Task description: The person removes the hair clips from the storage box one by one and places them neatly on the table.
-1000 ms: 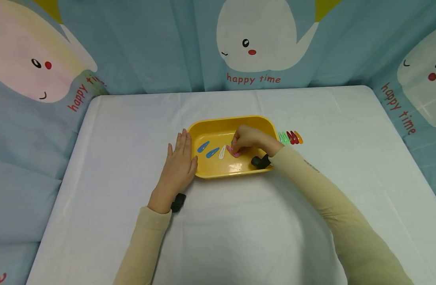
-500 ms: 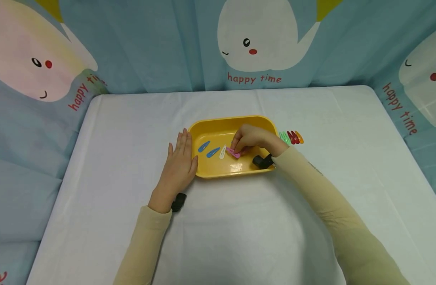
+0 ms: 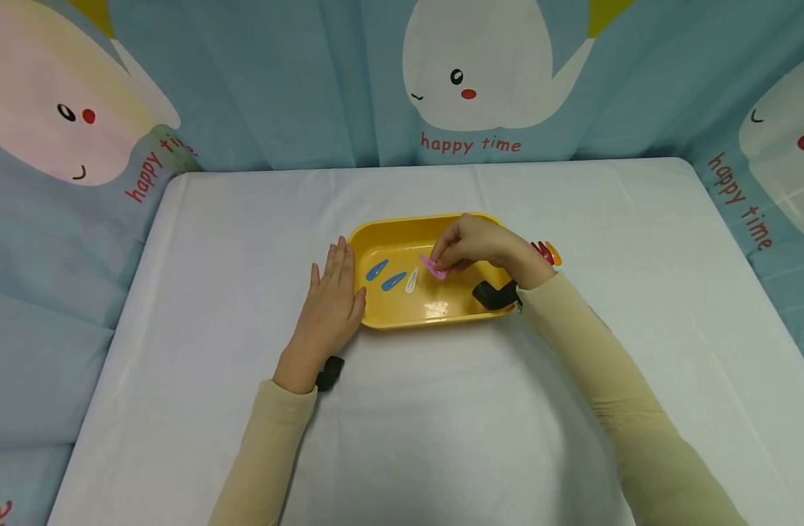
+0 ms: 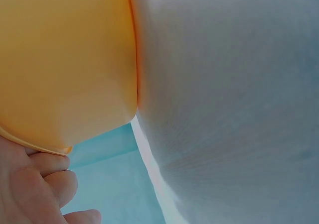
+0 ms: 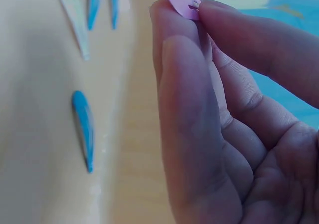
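Note:
A pink snap hair clip (image 3: pixel 433 267) is pinched between the thumb and fingertips of my right hand (image 3: pixel 482 245), held over the yellow tray (image 3: pixel 391 310). The right wrist view shows the pink clip (image 5: pixel 182 1) between thumb and finger. My left hand (image 3: pixel 329 299) lies with straight fingers along the tray's left rim; in the left wrist view its fingers (image 4: pixel 59 185) touch that rim. In the tray lie a white hair clip (image 3: pixel 411 280) and two blue hair clips (image 3: pixel 377 270). Another blue hair clip (image 5: pixel 83 130) shows in the right wrist view, hidden in the head view by my right hand.
Right of the tray, red hair clips (image 3: pixel 542 252) and an orange hair clip (image 3: pixel 554 253) lie on the white-covered table (image 3: pixel 402 424), partly behind my right wrist. A blue curtain (image 3: pixel 296 88) with whale prints stands around the table's back and sides.
My right hand has lifted the pink clip from the tray floor and drawn back up and right. It now covers the green clips beside the tray. My left hand has stayed put.

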A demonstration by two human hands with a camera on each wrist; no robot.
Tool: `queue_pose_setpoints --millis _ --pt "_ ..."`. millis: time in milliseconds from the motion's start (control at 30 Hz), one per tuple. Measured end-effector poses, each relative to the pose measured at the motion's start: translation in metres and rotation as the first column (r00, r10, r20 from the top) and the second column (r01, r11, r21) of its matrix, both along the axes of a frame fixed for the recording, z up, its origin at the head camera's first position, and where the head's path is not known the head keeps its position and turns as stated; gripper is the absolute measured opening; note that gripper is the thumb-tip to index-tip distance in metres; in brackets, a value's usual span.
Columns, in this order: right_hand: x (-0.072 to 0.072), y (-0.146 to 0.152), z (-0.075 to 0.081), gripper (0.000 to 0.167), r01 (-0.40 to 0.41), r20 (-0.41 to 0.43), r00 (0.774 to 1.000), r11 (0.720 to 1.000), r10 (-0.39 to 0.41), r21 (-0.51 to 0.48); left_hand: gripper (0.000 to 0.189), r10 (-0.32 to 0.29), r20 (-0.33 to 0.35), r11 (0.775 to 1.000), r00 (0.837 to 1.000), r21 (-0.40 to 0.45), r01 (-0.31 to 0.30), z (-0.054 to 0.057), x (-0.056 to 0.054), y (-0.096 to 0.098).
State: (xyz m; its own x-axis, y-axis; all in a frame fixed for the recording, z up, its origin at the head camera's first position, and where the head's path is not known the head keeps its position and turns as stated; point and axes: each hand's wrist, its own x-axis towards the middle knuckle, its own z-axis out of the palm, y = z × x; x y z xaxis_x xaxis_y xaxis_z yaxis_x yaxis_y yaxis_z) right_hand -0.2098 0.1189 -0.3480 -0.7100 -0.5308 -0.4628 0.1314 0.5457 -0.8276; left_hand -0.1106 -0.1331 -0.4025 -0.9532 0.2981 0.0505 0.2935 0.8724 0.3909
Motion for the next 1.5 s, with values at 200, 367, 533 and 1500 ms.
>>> queue_pose_setpoints --millis 200,367,533,1500 --pt "0.0 0.004 0.004 0.012 0.015 -0.027 0.999 0.999 -0.016 -0.05 0.063 -0.004 0.008 1.0 1.0 -0.005 0.004 0.001 0.0 0.0" --pt "0.001 0.008 0.007 0.011 0.032 -0.036 0.999 0.996 -0.035 -0.089 0.063 -0.009 0.005 1.0 1.0 -0.004 0.009 0.001 -0.001 0.001" --pt "0.004 0.013 0.008 0.012 0.038 -0.05 0.998 0.99 -0.045 -0.136 0.063 -0.011 -0.009 1.0 1.0 -0.001 0.011 0.0 -0.002 0.001" --pt "0.018 0.062 0.011 0.009 0.162 -0.099 0.97 0.889 -0.224 -0.428 0.063 -0.009 -0.007 1.0 1.0 0.008 0.009 -0.001 -0.001 -0.001"
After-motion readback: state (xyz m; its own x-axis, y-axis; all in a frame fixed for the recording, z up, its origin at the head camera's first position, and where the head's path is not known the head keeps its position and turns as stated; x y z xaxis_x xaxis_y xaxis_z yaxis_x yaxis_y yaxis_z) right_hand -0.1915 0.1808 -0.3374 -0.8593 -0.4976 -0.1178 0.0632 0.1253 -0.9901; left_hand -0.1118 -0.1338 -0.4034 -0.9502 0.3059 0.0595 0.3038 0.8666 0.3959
